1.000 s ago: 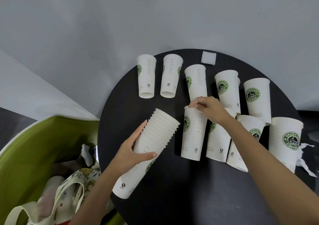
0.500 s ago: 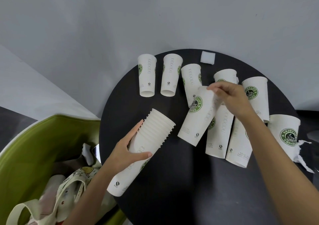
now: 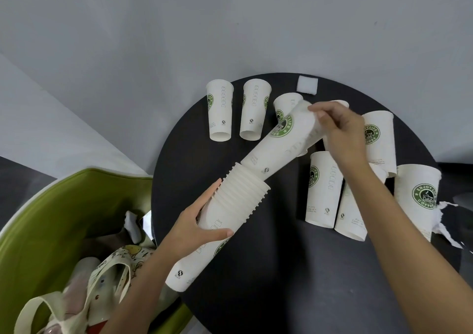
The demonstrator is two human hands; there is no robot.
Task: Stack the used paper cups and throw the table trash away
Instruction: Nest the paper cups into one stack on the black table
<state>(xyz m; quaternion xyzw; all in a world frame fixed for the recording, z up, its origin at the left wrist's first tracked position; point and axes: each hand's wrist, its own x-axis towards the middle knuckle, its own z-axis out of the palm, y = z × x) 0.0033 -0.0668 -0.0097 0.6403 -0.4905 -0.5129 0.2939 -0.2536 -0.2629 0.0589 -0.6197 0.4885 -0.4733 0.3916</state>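
My left hand (image 3: 197, 227) grips a tilted stack of nested white paper cups (image 3: 231, 205) above the round black table (image 3: 268, 269). My right hand (image 3: 337, 126) holds a single cup with a green logo (image 3: 284, 144) by its rim, its base just inside the stack's open top. Several more white cups stand on the table: two at the back left (image 3: 220, 111), others behind and to the right of my right arm (image 3: 323, 190). A torn white paper scrap (image 3: 445, 221) lies at the table's right edge beside a cup (image 3: 419, 195).
A small white foam square (image 3: 307, 85) lies at the table's far edge. A green bin (image 3: 51, 205) at the lower left holds a printed tote bag (image 3: 102, 282) and other trash. A grey wall rises behind the table.
My right hand lifted a single cup off the table, tipped it and carried it left until its base entered the stack's top. The left hand with the stack stayed in place.
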